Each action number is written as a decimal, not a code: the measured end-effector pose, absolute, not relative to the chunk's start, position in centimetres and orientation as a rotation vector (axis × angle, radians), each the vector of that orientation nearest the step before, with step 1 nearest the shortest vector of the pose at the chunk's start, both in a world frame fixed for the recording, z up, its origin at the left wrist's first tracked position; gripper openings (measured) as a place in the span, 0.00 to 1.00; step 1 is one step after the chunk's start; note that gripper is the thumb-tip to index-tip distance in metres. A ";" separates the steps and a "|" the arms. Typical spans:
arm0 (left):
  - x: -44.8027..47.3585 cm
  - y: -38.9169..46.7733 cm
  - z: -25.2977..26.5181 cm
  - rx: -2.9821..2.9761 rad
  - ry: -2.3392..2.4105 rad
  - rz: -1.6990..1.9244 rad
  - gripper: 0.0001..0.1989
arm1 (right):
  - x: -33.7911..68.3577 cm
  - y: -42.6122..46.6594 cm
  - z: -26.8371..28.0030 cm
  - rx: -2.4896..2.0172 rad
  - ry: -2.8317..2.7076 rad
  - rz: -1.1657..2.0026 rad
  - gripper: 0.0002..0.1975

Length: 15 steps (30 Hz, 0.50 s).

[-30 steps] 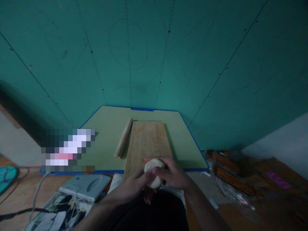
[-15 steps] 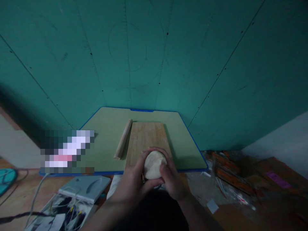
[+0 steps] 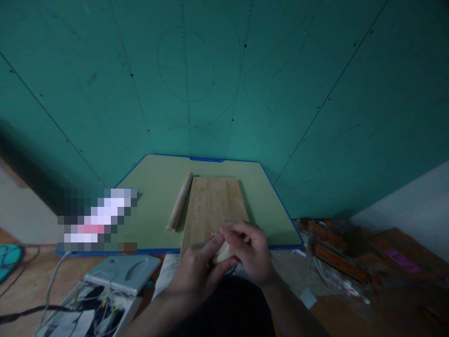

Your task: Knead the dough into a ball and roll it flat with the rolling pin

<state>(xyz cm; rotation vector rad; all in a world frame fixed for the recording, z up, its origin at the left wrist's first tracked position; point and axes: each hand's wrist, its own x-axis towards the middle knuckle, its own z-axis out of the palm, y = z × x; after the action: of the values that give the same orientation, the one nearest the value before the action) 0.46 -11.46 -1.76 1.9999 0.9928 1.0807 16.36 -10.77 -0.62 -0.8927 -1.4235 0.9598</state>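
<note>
Between my two hands is a pale lump of dough [image 3: 224, 252], held over the near end of a wooden cutting board [image 3: 215, 201]. My left hand [image 3: 201, 262] grips it from the left, with the thumb below and fingers on top. From the right, my right hand [image 3: 250, 250] wraps over the dough, its fingers and thumb pressing into it near my left fingertips. Much of the dough is hidden behind the fingers. A wooden rolling pin [image 3: 180, 203] lies along the board's left side, touched by neither hand.
The board rests on a pale green table [image 3: 154, 201] with a blue edge, against a green wall [image 3: 217, 84]. A blurred-out object lies at the table's left. On the floor are an open box of cables [image 3: 105, 295] at left and cluttered orange pieces [image 3: 336, 252] at right.
The dough was a rounded, mostly visible ball cupped in both hands. Now my right hand has closed over it, and the dough looks folded and largely covered.
</note>
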 end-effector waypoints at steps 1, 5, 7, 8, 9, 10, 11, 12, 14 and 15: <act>0.4 -11.4 -1.8 1.992 0.972 1.105 0.22 | 16.5 -10.7 -0.5 -0.905 -1.430 0.946 0.11; 0.1 -11.3 -1.3 1.980 0.856 1.168 0.22 | 17.5 -10.5 -0.2 -0.760 -1.418 1.185 0.20; -0.1 -11.3 -0.8 1.977 0.802 1.173 0.21 | 18.0 -10.5 -0.3 -0.630 -1.386 1.395 0.32; -0.1 -11.3 -0.5 1.974 0.780 1.164 0.21 | 18.1 -10.6 -0.3 -0.586 -1.389 1.464 0.34; -0.1 -11.4 -0.3 1.968 0.765 1.150 0.20 | 18.2 -10.6 -0.4 -0.566 -1.409 1.492 0.34; -0.2 -11.4 -0.1 1.956 0.759 1.137 0.20 | 18.2 -10.7 -0.3 -0.565 -1.447 1.484 0.32; -0.2 -11.5 0.0 1.936 0.762 1.124 0.19 | 18.2 -10.8 -0.2 -0.585 -1.491 1.451 0.29; -0.1 -11.5 0.0 1.900 0.775 1.110 0.19 | 18.1 -10.9 -0.1 -0.624 -1.539 1.398 0.27; -0.1 -11.6 -0.2 1.797 0.796 1.090 0.19 | 17.7 -11.0 0.3 -0.730 -1.639 1.251 0.23; -0.1 -11.6 -0.3 1.743 0.803 1.080 0.19 | 17.6 -11.0 0.5 -0.787 -1.688 1.170 0.22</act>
<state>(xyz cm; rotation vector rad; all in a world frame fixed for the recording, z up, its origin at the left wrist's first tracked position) -0.05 -11.60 -0.34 1.7427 0.8033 1.0802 17.58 -10.99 0.50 -0.7866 -1.6884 1.1698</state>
